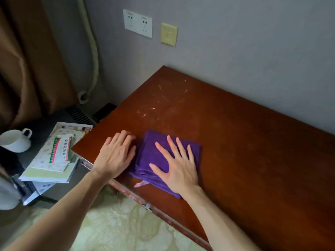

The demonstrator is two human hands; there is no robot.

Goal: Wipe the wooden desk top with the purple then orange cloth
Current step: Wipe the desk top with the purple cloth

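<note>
A folded purple cloth (150, 151) lies near the front left corner of the reddish wooden desk top (244, 142). My right hand (179, 163) presses flat on the cloth with fingers spread. My left hand (116, 153) rests flat on the bare wood just left of the cloth, its fingers together, touching the cloth's edge. Small pale crumbs and scraps (159, 102) are scattered on the desk beyond the cloth. No orange cloth is in view.
The desk's back edge meets a grey wall with sockets (137, 23). To the left, lower down, a dark stand holds a white cup (15, 140) and a stack of papers with a small box (52, 158). A brown curtain (21, 60) hangs at far left.
</note>
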